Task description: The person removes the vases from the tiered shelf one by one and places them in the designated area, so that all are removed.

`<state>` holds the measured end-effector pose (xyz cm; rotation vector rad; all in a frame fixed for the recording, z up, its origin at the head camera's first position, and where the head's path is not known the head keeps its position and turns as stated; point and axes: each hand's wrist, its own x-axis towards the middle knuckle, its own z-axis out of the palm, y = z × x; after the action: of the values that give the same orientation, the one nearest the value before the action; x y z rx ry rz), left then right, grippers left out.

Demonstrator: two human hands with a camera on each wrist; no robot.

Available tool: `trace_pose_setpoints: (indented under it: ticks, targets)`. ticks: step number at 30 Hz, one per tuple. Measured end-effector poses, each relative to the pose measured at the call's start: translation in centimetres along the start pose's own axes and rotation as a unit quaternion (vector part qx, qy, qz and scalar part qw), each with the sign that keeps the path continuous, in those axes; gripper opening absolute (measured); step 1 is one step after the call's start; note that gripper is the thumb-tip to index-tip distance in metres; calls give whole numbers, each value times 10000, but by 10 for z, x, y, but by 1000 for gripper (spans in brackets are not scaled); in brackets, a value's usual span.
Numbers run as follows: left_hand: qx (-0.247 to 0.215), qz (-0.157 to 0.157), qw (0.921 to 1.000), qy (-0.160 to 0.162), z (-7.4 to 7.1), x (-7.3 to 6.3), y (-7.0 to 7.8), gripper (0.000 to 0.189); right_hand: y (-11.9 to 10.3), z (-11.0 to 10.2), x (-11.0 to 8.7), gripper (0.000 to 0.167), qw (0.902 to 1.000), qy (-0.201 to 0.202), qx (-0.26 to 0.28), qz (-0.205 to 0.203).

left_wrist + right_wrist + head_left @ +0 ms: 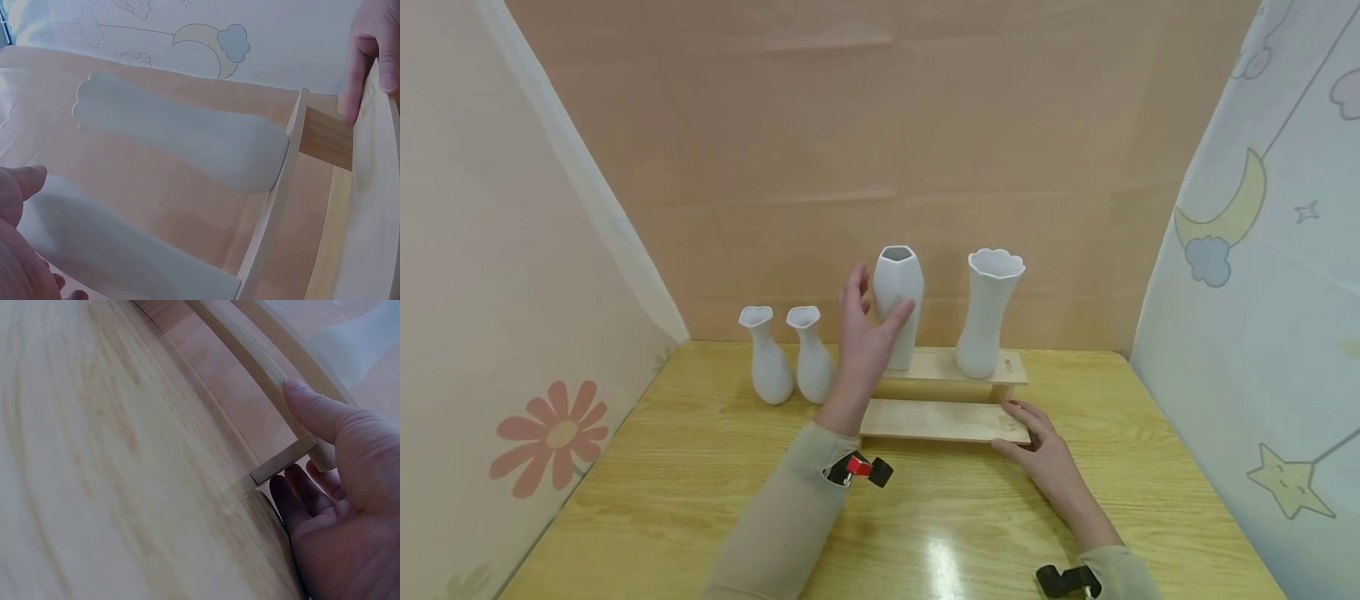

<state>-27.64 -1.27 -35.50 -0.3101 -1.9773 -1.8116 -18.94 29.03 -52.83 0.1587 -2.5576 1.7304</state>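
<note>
While the right hand (1043, 454) is gripping the lower board (932, 419), right of centre, the left hand (865, 342) is spreading thumb and fingers about the faceted vase (895, 279); can't tell if touching. That one and the scalloped vase (985, 325) are standing on the upper board (936, 364), mid-frame. Judging half done: slim vase (772, 367) and twin (814, 367), left of centre, are apparently awaiting shelving.

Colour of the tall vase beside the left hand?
The tall vase is plain white, no visible pattern; best in the head view.
</note>
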Motion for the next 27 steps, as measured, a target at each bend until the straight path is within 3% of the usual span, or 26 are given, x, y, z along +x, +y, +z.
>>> trace_pose_setpoints:
  ticks: [9,27]
  targets:
    - [-10,-222,9998,-19,7,7,-4,92,-2,0,1,77,10000,8,-46,9]
    - [-47,-122,9999,16,12,10,-7,82,-2,0,1,77,10000,12,-46,-10]
